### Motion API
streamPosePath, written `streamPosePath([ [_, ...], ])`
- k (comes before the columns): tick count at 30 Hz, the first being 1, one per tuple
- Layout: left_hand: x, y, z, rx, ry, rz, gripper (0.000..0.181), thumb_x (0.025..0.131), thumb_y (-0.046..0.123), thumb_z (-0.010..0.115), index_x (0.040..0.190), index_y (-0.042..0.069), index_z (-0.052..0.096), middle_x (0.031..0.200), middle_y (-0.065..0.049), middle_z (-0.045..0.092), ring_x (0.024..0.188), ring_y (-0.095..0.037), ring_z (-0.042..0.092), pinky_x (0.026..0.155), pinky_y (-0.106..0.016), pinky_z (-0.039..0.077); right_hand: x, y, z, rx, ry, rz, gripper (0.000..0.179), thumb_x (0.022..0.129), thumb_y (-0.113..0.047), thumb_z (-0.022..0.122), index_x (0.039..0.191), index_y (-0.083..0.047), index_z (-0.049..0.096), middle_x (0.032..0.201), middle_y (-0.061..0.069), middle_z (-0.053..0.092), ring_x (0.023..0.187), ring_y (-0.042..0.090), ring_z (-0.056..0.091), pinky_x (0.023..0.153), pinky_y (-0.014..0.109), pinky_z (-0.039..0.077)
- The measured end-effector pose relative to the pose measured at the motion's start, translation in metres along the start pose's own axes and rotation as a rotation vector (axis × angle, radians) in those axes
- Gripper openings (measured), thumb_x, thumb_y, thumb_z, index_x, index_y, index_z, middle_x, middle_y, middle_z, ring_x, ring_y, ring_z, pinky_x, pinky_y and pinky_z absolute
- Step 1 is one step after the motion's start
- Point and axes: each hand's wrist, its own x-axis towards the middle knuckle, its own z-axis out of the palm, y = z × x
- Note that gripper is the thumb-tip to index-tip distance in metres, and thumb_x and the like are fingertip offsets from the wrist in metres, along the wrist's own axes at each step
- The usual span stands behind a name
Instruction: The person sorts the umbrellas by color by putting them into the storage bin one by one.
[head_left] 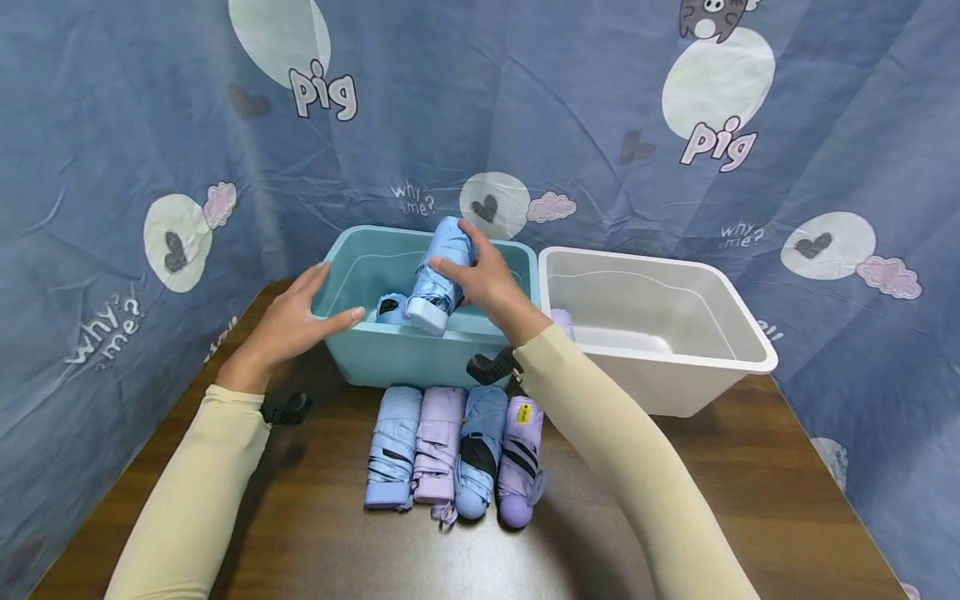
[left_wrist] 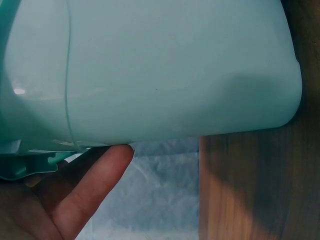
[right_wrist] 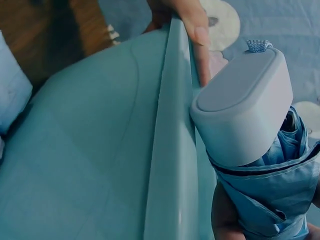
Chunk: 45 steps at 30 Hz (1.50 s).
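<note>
My right hand (head_left: pixel 483 271) grips a folded light blue umbrella (head_left: pixel 444 279), tilted over the teal bin (head_left: pixel 405 354) with its flat pale handle end low. In the right wrist view that handle end (right_wrist: pixel 240 105) is beside the bin's rim; I cannot tell whether they touch. My left hand (head_left: pixel 296 321) rests at the bin's left front corner, thumb stretched over the rim and fingers fairly straight. One finger (left_wrist: pixel 95 187) touches the bin's wall in the left wrist view. Another blue umbrella (head_left: pixel 392 308) lies inside the bin, partly hidden by the held one.
A white bin (head_left: pixel 660 333) stands right of the teal one, with a lilac umbrella (head_left: pixel 562 322) partly visible inside. Several folded umbrellas lie side by side in front: light blue (head_left: pixel 393 446), pink-lilac (head_left: pixel 438 446), darker blue (head_left: pixel 480 450) and purple (head_left: pixel 520 462). A patterned blue cloth (head_left: pixel 600 150) hangs behind the table.
</note>
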Motion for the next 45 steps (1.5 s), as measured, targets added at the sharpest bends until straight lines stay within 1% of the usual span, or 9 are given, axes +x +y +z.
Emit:
streamPosePath([
  [6,0.0,0.001,-0.001,0.002,-0.012,0.0,0.106,0.082,0.066,0.061,0.156,0.018,0.003,0.162,-0.007,-0.001,0.143,-0.044,0.012,0.103,-0.07,0.021,0.01,0.002,0.003,0.011,0.052,0.029,0.077,0.089,-0.027,0.072,0.151,-0.039,0.029,0.152,0.009,0.032,0.113,0.027,0.054,0.073,0.042,0.056],
  [13,0.0,0.002,0.0,0.01,-0.002,0.003,0.106,0.082,0.066,0.061,0.156,0.016,0.004,0.162,-0.008,0.001,0.143,-0.044,0.014,0.104,-0.069,0.021,0.018,0.014,0.008,-0.135,0.087,0.019,0.076,0.088,-0.031,0.072,0.15,-0.041,0.03,0.153,0.006,0.033,0.109,0.026,0.054,0.068,0.036,0.056],
  [16,0.0,0.002,0.0,0.009,0.002,0.0,0.106,0.082,0.066,0.061,0.156,0.016,0.004,0.162,-0.008,0.001,0.143,-0.044,0.014,0.104,-0.069,0.021,0.02,0.02,0.01,-0.196,0.082,0.015,0.076,0.088,-0.032,0.072,0.15,-0.04,0.03,0.153,0.006,0.032,0.115,0.027,0.052,0.073,0.037,0.055],
  [18,0.0,0.001,0.0,0.007,0.002,-0.003,0.106,0.082,0.066,0.061,0.156,0.017,0.004,0.162,-0.008,0.001,0.143,-0.044,0.014,0.104,-0.07,0.021,0.02,0.025,0.011,-0.245,0.076,0.02,0.076,0.088,-0.033,0.072,0.151,-0.04,0.029,0.154,0.006,0.031,0.12,0.026,0.049,0.081,0.038,0.054],
  [22,-0.001,-0.001,0.0,0.004,0.001,-0.005,0.106,0.082,0.066,0.061,0.156,0.017,0.003,0.162,-0.008,0.0,0.143,-0.044,0.013,0.103,-0.07,0.021,0.022,0.032,0.014,-0.32,0.067,0.032,0.076,0.089,-0.033,0.071,0.151,-0.038,0.029,0.156,0.005,0.03,0.133,0.027,0.039,0.101,0.042,0.042],
  [25,-0.001,-0.001,-0.001,0.004,0.002,-0.003,0.105,0.082,0.066,0.061,0.156,0.018,0.003,0.162,-0.007,0.0,0.143,-0.044,0.013,0.103,-0.07,0.021,0.023,0.034,0.014,-0.366,0.051,0.046,0.076,0.089,-0.034,0.07,0.152,-0.037,0.028,0.157,0.005,0.028,0.138,0.028,0.033,0.109,0.044,0.033],
  [31,0.001,0.001,-0.001,0.009,-0.002,0.003,0.105,0.082,0.066,0.061,0.156,0.017,0.004,0.162,-0.007,0.001,0.143,-0.044,0.013,0.103,-0.07,0.021,0.025,0.036,0.013,-0.472,0.033,0.064,0.078,0.088,-0.034,0.072,0.152,-0.033,0.029,0.156,0.006,0.03,0.139,0.029,0.032,0.11,0.045,0.031],
  [38,-0.001,0.0,-0.002,0.015,-0.003,-0.004,0.105,0.082,0.066,0.061,0.156,0.018,0.003,0.162,-0.007,0.001,0.144,-0.044,0.012,0.104,-0.07,0.02,0.026,0.038,0.015,-0.533,0.004,0.119,0.077,0.089,-0.032,0.071,0.153,-0.031,0.029,0.155,0.009,0.031,0.134,0.029,0.038,0.108,0.045,0.034],
  [45,0.0,0.003,-0.001,0.013,-0.004,0.001,0.105,0.082,0.065,0.061,0.157,0.018,0.004,0.162,-0.009,0.002,0.143,-0.045,0.014,0.103,-0.07,0.022,0.026,0.04,0.013,-0.599,-0.019,0.139,0.077,0.088,-0.025,0.072,0.152,-0.028,0.03,0.155,0.01,0.032,0.139,0.03,0.032,0.112,0.044,0.029],
])
